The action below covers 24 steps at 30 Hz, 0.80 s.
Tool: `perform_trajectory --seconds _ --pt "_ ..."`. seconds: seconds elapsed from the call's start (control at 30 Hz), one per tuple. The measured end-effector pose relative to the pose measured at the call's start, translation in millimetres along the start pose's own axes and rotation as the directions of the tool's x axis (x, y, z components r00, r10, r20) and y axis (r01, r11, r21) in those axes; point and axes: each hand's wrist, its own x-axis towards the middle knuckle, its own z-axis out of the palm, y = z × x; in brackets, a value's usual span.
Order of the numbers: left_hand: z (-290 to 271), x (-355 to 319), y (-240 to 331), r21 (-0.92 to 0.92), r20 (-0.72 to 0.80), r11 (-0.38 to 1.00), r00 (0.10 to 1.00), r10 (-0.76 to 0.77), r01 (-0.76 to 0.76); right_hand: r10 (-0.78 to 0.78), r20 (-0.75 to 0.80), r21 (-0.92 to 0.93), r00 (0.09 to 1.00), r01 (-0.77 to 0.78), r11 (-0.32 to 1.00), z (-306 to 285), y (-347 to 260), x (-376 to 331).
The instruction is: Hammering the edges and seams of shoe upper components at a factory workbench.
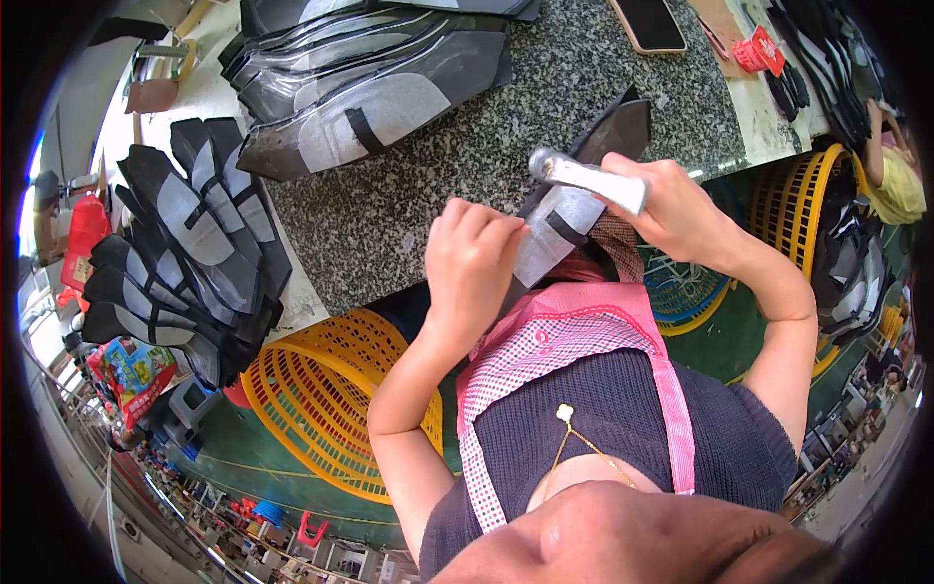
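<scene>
My right hand is closed round a hammer; its silver metal head shows, and the handle is hidden in my fist. The hammer head is above a black and grey shoe-upper piece, which lies slanted over the near edge of the speckled stone slab. This piece has a pale grey patch with a short black strip. At its left edge, my left hand is closed, the fingertips pinched against it.
A thick stack of similar pieces lies at the far left of the slab, with more fanned out on the left. Yellow baskets stand below the edge. A phone and a red spool are at the far right, near another person's arm.
</scene>
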Motion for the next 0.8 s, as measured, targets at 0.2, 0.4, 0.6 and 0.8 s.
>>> perform_trajectory --seconds 0.2,0.4,0.6,0.8 --pt "-2 -9 -3 0.087 0.002 0.988 0.992 0.125 -0.125 -0.012 0.117 -0.134 0.993 0.027 0.991 18 -10 -9" --pt "-2 -23 5 0.094 -0.018 0.995 1.0 0.022 -0.02 -0.051 -0.018 -0.075 0.999 0.049 0.996 13 -8 0" --pt "1 -26 3 0.081 -0.006 0.997 1.0 0.006 -0.006 -0.085 0.126 -0.163 0.988 0.105 0.981 18 -13 -5" --pt "23 14 -4 0.088 -0.101 0.996 0.994 0.044 -0.035 -0.033 -0.315 0.003 0.949 0.036 0.999 -1 -22 0"
